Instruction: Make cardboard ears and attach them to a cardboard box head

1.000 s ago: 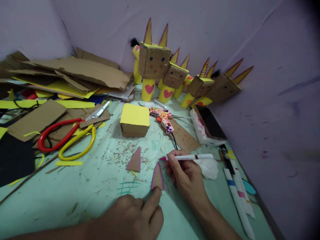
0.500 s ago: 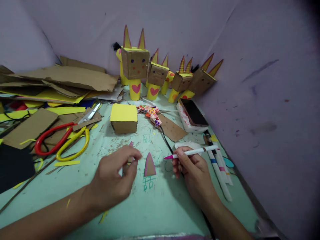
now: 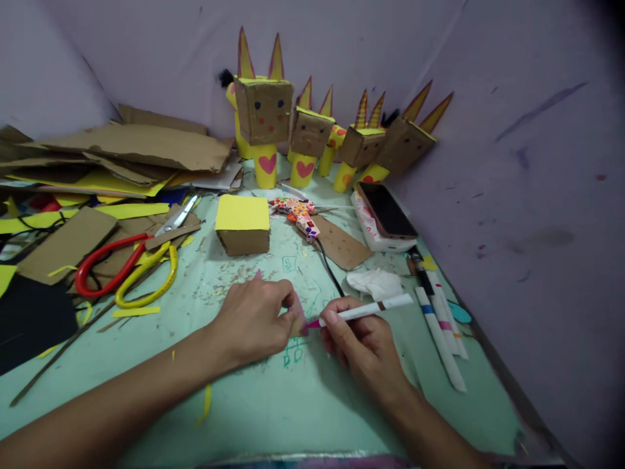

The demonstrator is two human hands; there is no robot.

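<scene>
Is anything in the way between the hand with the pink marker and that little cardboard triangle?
Nothing visible: the right hand holds the pink marker with its tip at the cardboard triangle's right edge. The left hand partly covers the triangle's left side.

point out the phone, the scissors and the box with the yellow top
phone (image 3: pixel 388 210), head view, on its dark screen
scissors (image 3: pixel 111 273), head view, on the red handle loop's lower edge
box with the yellow top (image 3: pixel 243 213), head view, on its yellow top face
</scene>
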